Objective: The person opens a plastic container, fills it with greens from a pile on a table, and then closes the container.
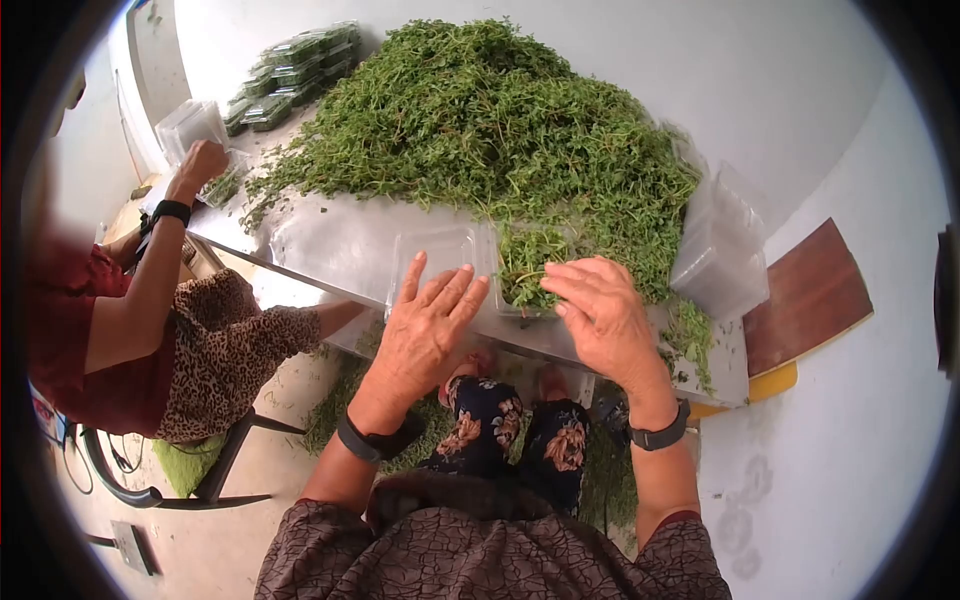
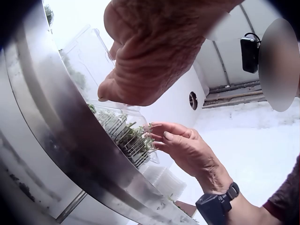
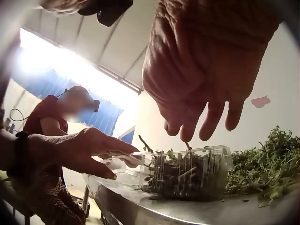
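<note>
A clear plastic clamshell box [image 1: 522,290] stands near the table's front edge, its base heaped with leafy green sprigs [image 3: 176,171]. Its transparent lid [image 1: 437,250] lies folded back to the left. My left hand [image 1: 425,325] is over the lid's near side with fingers extended; in the right wrist view its fingertips reach the box's left end. Above the right part of the filled base is my right hand [image 1: 605,315], fingers loosely bent and fingertips right at the sprigs. One stem sticks up by those fingertips in the right wrist view.
A big heap of greens [image 1: 480,120] covers the back of the metal table [image 1: 340,230]. Stacked empty boxes [image 1: 720,245] stand at the right, filled boxes [image 1: 295,75] at the back left. Another person [image 1: 130,310] works on the left beside a black chair [image 1: 220,470].
</note>
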Action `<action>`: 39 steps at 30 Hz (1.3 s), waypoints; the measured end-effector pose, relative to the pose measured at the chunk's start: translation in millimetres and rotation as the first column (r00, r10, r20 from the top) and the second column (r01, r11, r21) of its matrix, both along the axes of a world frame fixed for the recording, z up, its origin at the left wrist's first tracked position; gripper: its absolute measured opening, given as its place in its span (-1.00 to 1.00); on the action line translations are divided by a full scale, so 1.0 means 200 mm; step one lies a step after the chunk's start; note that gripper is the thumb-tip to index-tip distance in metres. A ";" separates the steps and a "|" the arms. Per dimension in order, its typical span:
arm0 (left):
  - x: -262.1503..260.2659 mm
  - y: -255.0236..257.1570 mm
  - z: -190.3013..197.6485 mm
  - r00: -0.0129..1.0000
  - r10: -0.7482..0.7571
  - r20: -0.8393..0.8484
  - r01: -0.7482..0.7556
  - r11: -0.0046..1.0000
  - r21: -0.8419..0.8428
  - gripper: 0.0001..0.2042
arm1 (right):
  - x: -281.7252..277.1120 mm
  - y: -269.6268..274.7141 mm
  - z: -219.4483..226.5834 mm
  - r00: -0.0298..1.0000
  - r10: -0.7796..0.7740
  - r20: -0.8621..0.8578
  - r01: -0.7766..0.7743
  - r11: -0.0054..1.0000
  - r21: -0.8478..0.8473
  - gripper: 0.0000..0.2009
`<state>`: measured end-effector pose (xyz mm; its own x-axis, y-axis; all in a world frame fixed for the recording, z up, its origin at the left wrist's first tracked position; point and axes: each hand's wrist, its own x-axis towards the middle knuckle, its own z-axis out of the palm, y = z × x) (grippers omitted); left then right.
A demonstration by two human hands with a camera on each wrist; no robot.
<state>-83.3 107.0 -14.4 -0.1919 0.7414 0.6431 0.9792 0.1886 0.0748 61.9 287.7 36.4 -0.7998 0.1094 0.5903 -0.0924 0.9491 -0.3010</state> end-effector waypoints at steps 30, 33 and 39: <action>0.11 -0.21 0.26 0.988 -0.087 -0.129 0.095 0.994 0.056 -0.64 | 0.00 -0.10 -0.10 0.999 0.039 0.010 -0.040 0.992 0.117 -0.67; 0.12 -0.17 0.30 0.974 -0.162 -0.155 0.170 0.985 0.038 -0.58 | 0.03 -0.10 -0.09 0.997 0.010 -0.080 -0.006 0.999 0.049 -0.65; 0.14 -0.04 0.36 0.960 -0.243 -0.139 0.248 0.969 0.019 -0.47 | 0.13 -0.10 -0.20 0.981 -0.084 -0.174 0.076 0.996 -0.052 -0.65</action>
<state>-55.1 98.5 57.5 0.0831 0.7311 0.6772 0.9965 -0.0593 -0.0583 88.6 267.0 -3.0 -0.6711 0.1982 0.7143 -0.0718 0.9417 -0.3288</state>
